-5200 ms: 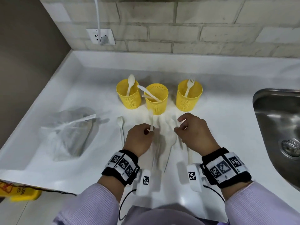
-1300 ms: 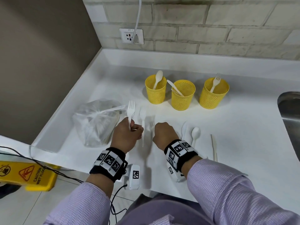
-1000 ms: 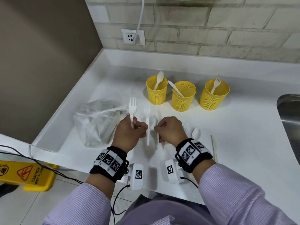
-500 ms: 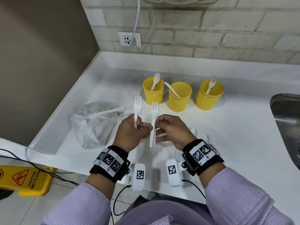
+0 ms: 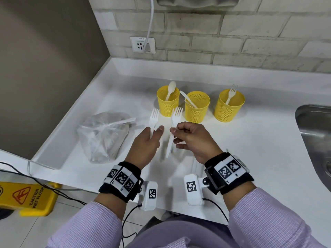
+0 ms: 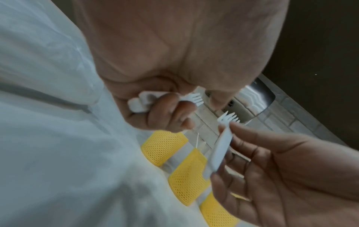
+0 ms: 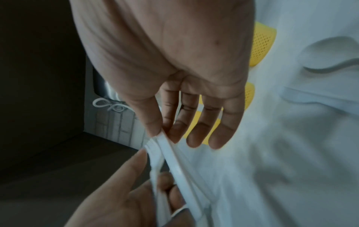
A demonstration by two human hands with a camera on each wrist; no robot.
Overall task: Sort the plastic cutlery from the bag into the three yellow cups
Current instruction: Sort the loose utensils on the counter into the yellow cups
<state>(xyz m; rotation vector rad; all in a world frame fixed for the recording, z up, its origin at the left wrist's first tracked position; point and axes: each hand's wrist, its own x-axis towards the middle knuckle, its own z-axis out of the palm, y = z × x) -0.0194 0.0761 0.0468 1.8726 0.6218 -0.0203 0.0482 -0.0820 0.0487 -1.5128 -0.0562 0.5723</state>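
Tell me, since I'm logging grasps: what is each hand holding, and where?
Left hand holds a white plastic fork by its handle; right hand pinches another fork at its neck.

bag (image 5: 103, 138) left | cups (image 5: 197, 109) behind hands (image 5: 189, 138) | sink (image 5: 315, 129) right

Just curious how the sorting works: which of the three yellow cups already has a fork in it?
The right-hand cup, nearest the sink. A fork stands in it, tines up, while the left cup holds a spoon and the middle cup holds knives.
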